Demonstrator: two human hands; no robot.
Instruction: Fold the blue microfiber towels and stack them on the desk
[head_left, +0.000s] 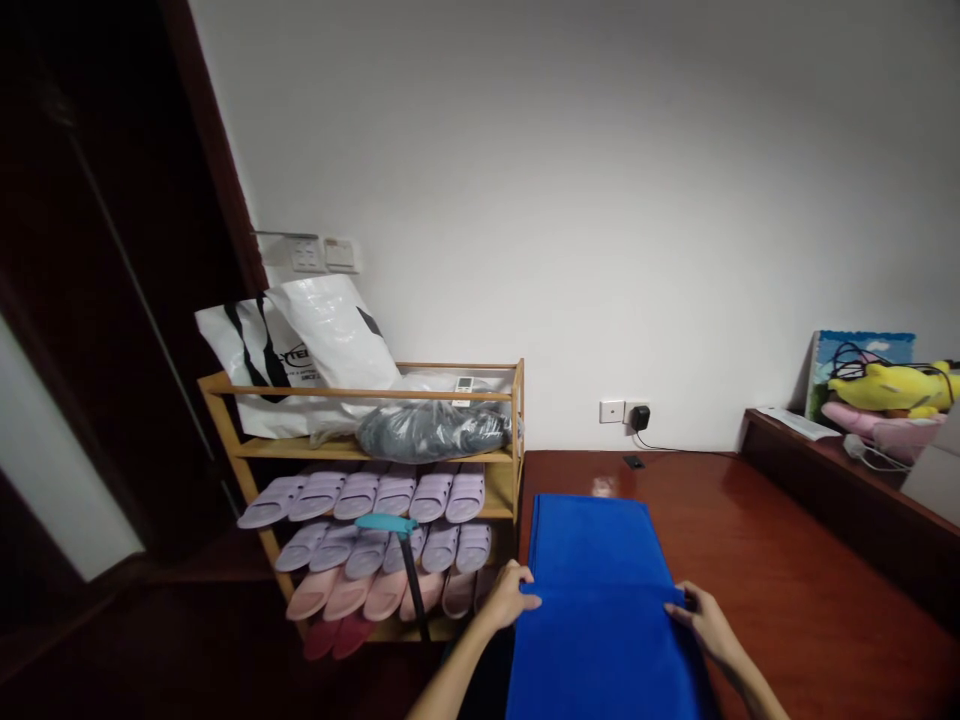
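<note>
A flat blue sheet of what looks like fabric (596, 640) lies on the reddish-brown wooden surface (780, 560), with a crease or edge running across it. My left hand (514, 595) pinches its left edge at that crease, thumb on top. On the opposite side my right hand (697, 615) grips the right edge at about the same height. The near part of the blue fabric runs out of the bottom of the view. Fingers under the fabric are partly hidden on both sides.
Left of me stands a wooden shoe rack (517, 420) with several purple slippers (360, 492) and pink ones. White bags (330, 330) rest on top. A teal-topped handle (386, 524) leans before it. A black plug (640, 417) and a yellow plush toy (889, 388) are rightward.
</note>
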